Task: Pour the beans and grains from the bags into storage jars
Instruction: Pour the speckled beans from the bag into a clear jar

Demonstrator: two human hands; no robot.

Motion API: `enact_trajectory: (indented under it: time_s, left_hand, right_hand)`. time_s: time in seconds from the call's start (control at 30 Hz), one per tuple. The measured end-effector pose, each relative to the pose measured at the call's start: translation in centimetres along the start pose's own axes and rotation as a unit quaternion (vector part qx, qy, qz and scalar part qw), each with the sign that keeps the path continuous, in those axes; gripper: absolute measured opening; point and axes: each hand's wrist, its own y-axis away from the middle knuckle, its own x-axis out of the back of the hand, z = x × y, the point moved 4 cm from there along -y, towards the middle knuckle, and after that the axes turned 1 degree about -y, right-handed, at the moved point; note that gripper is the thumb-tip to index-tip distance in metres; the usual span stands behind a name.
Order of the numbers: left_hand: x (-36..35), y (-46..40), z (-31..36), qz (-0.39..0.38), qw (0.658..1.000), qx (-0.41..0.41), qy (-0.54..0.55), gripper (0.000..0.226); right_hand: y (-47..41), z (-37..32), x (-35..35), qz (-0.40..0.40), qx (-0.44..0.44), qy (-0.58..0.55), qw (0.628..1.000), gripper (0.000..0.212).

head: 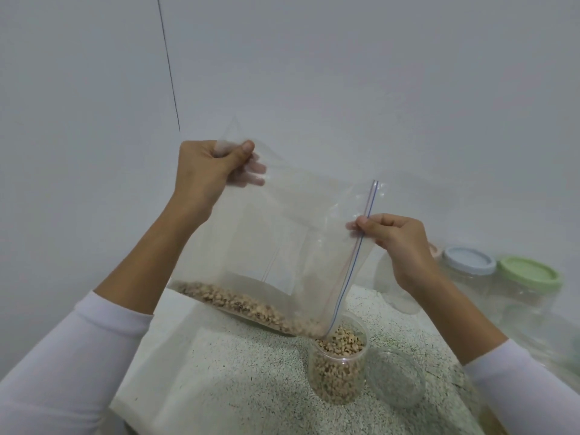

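Above the speckled surface (251,372), a clear zip bag (282,233) hangs tilted, its lowest corner dipping into the mouth of an open jar (337,368). The left hand (207,171) pinches the raised rear corner of the bag, thumb on the near face and fingers visible through the film behind it. The right hand (398,243) pinches the zip strip (361,243) partway along the opening, fingers curled on it. Both grips are clamped on the bag.

The beans (244,304) lie in a thin band along the bag's lower edge and run toward the corner at the jar. The jar appears nearly full. Its clear lid (395,378) lies just beside it on the surface.

Handling judgement: the film is soft, light and probably slick, and it keeps no shape of its own. Load is small and concentrated along the lower edge. Hold at the stiffer zip strip and at the far corner, as here, to keep the mouth narrow. The beans are hard and free-running; a steep tilt may overfill the jar. Lidded jars (499,277) stand to the right.
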Motion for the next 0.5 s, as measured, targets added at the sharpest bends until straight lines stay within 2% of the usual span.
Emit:
enact_trajectory:
  time_s: [0.5]
  left_hand:
    - [0.37,0.18,-0.17,0.007,1.0,0.0,0.003,0.02]
  right_hand:
    - [-0.31,-0.3,0.04,-0.001,0.002,0.012,1.0,0.012]
